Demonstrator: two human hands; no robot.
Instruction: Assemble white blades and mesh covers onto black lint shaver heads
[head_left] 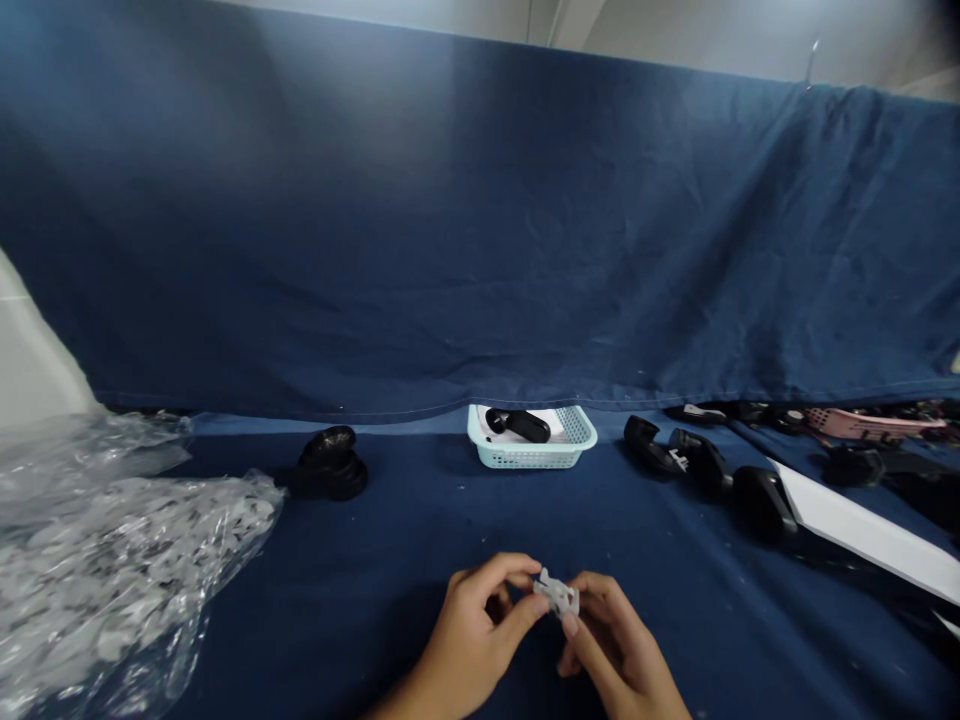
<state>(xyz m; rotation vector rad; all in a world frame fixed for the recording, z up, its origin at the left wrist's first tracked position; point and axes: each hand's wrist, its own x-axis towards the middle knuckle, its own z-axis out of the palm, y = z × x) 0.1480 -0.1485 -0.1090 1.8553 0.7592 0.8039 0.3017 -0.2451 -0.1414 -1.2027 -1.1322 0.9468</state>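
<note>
Low in the middle of the view, both my hands hold one small light grey plastic part (556, 593) between them, above the dark blue cloth. My left hand (480, 625) pinches its left end between thumb and fingers. At the right end, the thumb and fingers of my right hand (619, 645) close on it. The part has an irregular outline with small notches; its finer details are too blurred to make out. Beyond my hands stands a pale blue basket (531, 460) with a black handle-shaped piece (523, 425) on something white inside.
A clear plastic bag (127, 570) full of small grey-white parts lies at left. Black round pieces (332, 463) are stacked nearby. Black curved pieces (652, 447), a white board-like piece (862, 530) and a pink basket (862, 424) lie at right. A blue curtain (480, 220) hangs behind.
</note>
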